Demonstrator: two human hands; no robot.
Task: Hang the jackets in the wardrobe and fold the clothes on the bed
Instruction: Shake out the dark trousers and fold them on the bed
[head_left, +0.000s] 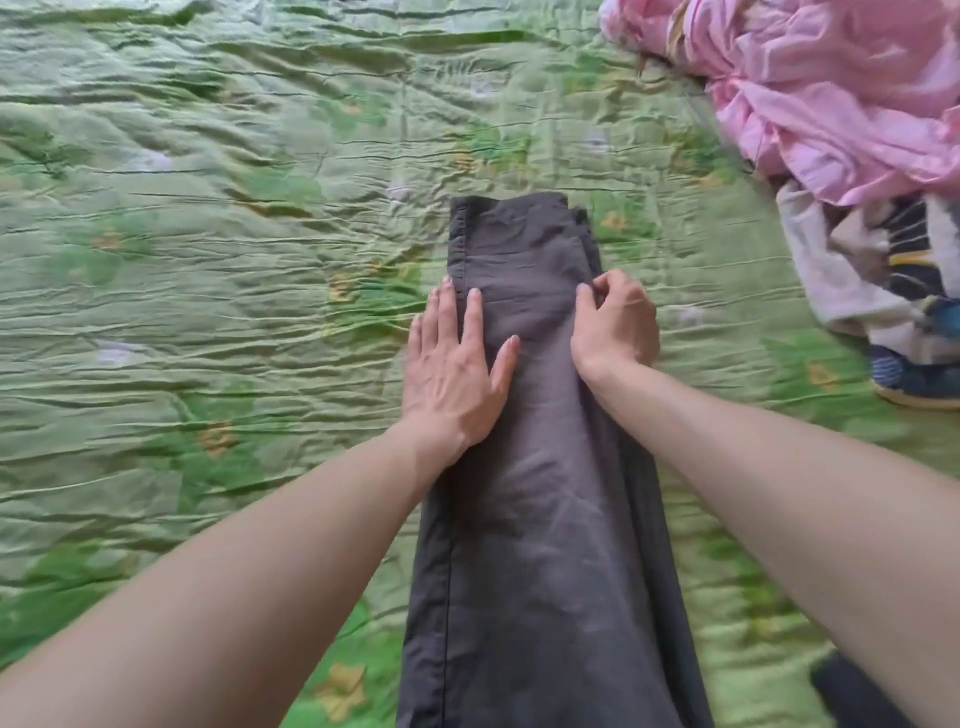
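Note:
Dark grey trousers (540, 519) lie lengthwise on the green bedspread (208, 260), legs stacked one on the other, their far end toward the middle of the bed. My left hand (457, 364) lies flat with straight, spread fingers on the left side of the fabric, near the seam. My right hand (615, 327) sits at the right edge of the trousers with its fingers curled, pinching the cloth there.
A heap of pink cloth (831, 88) lies at the top right of the bed. Below it is a pile of white and dark striped clothes (893, 291). A dark item (852, 691) shows at the bottom right corner.

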